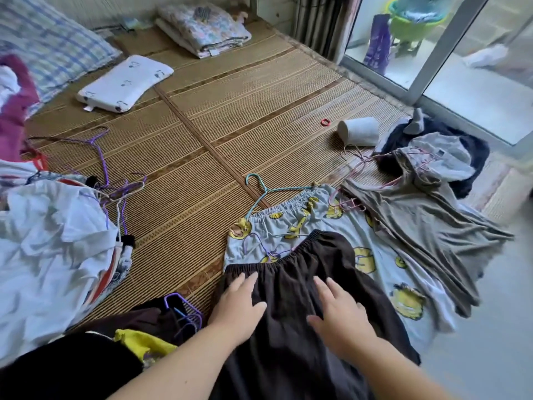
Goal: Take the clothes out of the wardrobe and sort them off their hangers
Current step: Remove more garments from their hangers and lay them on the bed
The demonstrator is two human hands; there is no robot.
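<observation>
Head view: left hand (239, 307) and right hand (340, 316) press dark garment (288, 356); fingers (248, 280) apart.

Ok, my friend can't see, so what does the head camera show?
A left hand and a right hand, both open, rest flat on a dark brown garment, laid over cartoon-print pyjama bottoms on a woven bed mat. A teal hanger sticks out at the pyjamas' waistband; a grey top lies to the right, a white clothes pile to the left.
</observation>
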